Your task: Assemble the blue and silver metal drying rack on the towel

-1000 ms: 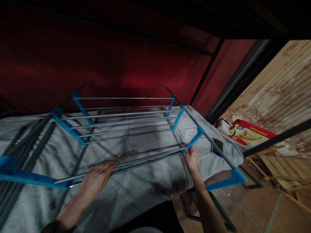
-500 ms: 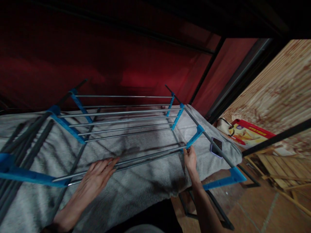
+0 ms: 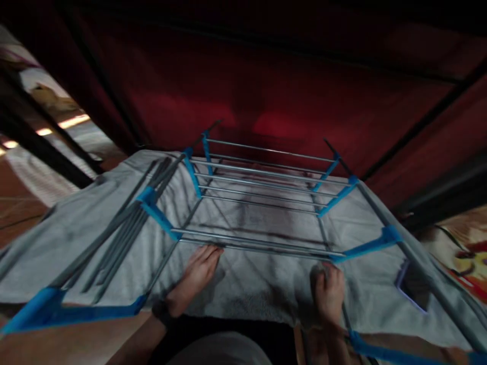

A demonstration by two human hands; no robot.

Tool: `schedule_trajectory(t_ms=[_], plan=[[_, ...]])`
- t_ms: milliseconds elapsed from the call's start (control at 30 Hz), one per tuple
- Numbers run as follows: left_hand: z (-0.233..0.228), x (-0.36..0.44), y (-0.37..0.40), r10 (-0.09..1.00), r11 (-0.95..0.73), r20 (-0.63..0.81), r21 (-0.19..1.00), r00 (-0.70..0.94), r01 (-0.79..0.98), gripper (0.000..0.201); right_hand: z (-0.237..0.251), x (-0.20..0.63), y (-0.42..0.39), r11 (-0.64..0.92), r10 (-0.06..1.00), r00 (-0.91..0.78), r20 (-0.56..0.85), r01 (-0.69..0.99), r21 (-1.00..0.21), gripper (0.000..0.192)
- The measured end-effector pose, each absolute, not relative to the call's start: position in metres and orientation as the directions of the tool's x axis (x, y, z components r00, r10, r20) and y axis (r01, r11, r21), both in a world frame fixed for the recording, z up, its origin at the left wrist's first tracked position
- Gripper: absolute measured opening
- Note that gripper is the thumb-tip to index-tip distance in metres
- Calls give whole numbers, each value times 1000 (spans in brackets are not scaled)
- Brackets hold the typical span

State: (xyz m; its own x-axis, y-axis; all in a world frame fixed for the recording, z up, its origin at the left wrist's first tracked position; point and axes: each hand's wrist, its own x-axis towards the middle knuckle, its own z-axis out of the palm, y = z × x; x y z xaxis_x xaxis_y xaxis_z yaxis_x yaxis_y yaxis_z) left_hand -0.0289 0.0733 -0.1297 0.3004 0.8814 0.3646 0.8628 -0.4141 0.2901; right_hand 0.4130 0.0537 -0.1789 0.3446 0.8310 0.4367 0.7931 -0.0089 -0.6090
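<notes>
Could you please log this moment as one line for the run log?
left hand: flat on grey towel | right hand: gripping towel's near edge | rack: over towel | phone: on towel

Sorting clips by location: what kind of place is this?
Probably a home, maybe a bedroom: a grey blanket under a rack, red curtain behind, tiled floor.

2 bare hands show: 1 left hand (image 3: pixel 194 281) and 1 right hand (image 3: pixel 329 296). 1 drying rack (image 3: pixel 266 203) stands over 1 grey towel (image 3: pixel 251 284). About 7 silver rods (image 3: pixel 262 172) cross the rack's middle; blur makes the exact count uncertain. At least 7 blue brackets (image 3: pixel 158 218) are visible. 1 phone (image 3: pixel 413 286) lies on the towel.
</notes>
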Motion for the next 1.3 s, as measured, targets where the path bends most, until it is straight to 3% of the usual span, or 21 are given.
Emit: schedule_trajectory(t_ms=[167,300,400,500,633,833,1300], plan=[[-130,-46,61,915,-92,386,480,-116,872,28,-185,382,65,283,865,-27,502,852,-441,43],[-137,-69,60,809,142,376,620,-451,772,15,-182,360,83,395,852,-205,482,856,-334,44],[-138,-83,69,726,224,385,651,-570,725,24,-180,354,94,465,838,-302,454,831,-306,39],[-136,-89,81,728,269,311,689,-610,673,33,-182,354,100,499,830,-330,450,801,-331,36],[-135,-89,91,754,337,199,701,-626,629,26,-191,358,104,509,813,-326,481,800,-319,37],[-138,-91,93,753,330,201,707,-626,625,18,-202,365,111,538,780,-361,511,804,-254,38],[-143,-93,97,730,302,223,743,-646,598,23,-210,369,115,565,764,-364,533,777,-278,36]])
